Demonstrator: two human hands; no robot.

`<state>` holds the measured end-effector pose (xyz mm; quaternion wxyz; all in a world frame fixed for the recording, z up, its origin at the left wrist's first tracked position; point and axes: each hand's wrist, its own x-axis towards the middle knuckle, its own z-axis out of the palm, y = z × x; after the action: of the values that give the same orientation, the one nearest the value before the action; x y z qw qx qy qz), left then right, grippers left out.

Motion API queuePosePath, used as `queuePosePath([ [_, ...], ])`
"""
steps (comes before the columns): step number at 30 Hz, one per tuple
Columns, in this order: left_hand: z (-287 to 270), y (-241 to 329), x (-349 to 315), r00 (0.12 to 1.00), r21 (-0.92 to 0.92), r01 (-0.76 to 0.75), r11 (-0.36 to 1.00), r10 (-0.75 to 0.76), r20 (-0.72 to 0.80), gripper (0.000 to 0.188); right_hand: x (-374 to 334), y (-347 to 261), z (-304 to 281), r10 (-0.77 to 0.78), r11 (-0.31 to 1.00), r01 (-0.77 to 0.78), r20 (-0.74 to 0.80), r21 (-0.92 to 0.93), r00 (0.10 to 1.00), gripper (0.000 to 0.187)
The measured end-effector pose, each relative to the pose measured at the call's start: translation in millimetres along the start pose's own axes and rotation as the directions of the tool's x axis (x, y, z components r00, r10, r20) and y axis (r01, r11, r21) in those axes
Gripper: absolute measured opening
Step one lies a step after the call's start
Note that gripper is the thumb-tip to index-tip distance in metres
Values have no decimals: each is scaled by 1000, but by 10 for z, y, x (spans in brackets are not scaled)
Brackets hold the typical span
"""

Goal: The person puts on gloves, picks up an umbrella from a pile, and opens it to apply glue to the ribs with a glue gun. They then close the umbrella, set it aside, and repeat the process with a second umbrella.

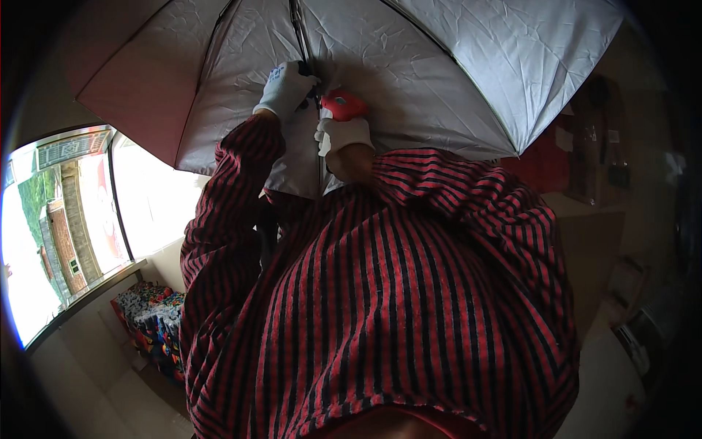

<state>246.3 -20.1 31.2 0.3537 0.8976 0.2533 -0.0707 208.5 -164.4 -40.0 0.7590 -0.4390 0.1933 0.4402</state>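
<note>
A wide-open umbrella (409, 66) with a creased silver-grey lining spreads over the upper part of the head view. One of its dark ribs (298, 29) runs down between my two hands. My left hand (284, 89), in a white glove with dark fingertips, is closed around this rib. Just right of it, my right hand (344, 136), also in a white glove, is closed on a rounded red thing (345, 104) with a small grey mark. The red thing lies close to the rib and the lining; its kind does not show. Both hands partly hide the rib.
A bright window (66, 212) is at the left. Below it stands a box of many-coloured small pieces (153, 318). To the right, behind the umbrella's edge, are a red item (537, 164), clear plastic packaging (589, 172) and a brown cardboard surface (592, 234).
</note>
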Motion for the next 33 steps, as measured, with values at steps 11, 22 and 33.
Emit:
queuePosePath([
  [11,-25,-40,58,997,-154,11,988,2,80,17,19,20,-57,124,991,-127,81,40,989,8],
  [22,-39,-82,38,994,-189,47,981,-27,107,18,-14,17,-58,176,984,-179,106,17,979,8],
  [33,-56,-32,74,985,-322,55,945,0,171,18,18,-175,-252,259,958,-278,211,68,943,11],
])
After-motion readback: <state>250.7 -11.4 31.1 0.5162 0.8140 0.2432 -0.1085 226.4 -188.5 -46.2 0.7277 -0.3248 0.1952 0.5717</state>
